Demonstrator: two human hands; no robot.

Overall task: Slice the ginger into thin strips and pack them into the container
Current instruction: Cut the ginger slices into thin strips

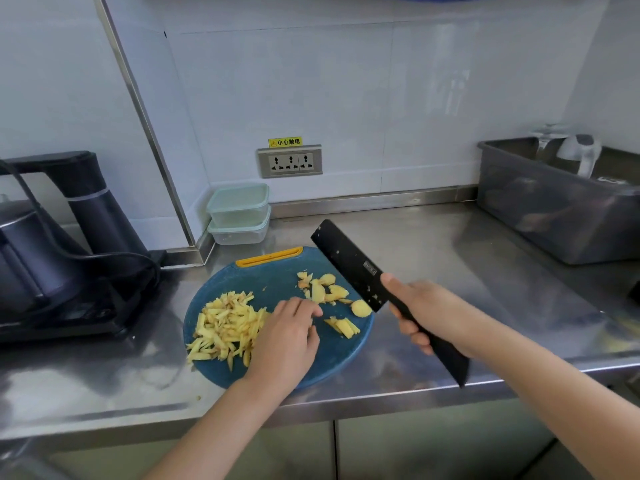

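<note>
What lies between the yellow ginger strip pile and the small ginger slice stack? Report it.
The left hand, over the round blue cutting board, head view.

Cutting board (273, 282) on the counter (450, 271), near its front edge. On the board: ginger strips (225, 327) heaped at left, ginger slices (322, 289) at far right, a few cut pieces (343, 327) before them. Left hand (287, 337) rests on the board between strips and slices. Right hand (426, 313), right of the board, grips the cleaver (346, 261), whose blade hangs over the board's right rim. Behind the board, two containers (239, 213) stacked in the wall corner; wall socket (290, 161) above and to their right. Kettle stand (52, 244) left of the board; bin (554, 209) at far right.
</note>
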